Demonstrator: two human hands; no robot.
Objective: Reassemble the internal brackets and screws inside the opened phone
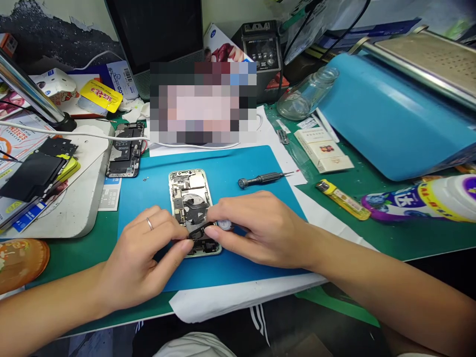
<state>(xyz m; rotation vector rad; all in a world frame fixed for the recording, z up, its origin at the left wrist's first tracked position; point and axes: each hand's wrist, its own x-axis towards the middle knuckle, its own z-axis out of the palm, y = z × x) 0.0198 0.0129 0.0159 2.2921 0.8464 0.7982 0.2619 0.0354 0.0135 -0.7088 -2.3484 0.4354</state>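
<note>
An opened phone (193,191) lies on the blue mat with its battery bay and circuit boards bare. Over its lower half, my right hand (256,225) pinches a slim dark piece (201,230) between thumb and fingers. A round grey end (225,224) shows beside those fingers; I cannot tell whether it belongs to the same piece. My left hand (150,248), with a ring on one finger, pinches at the left end of the dark piece, above the phone's lower left edge. The fingers partly hide the phone's lower part.
A screwdriver (265,179) lies on the blue mat (238,163). Behind the left hand is a second opened phone (125,149). A lighter (342,199), a cigarette pack (323,149), a glass jar (308,94) and a bottle (420,199) stand or lie to the right.
</note>
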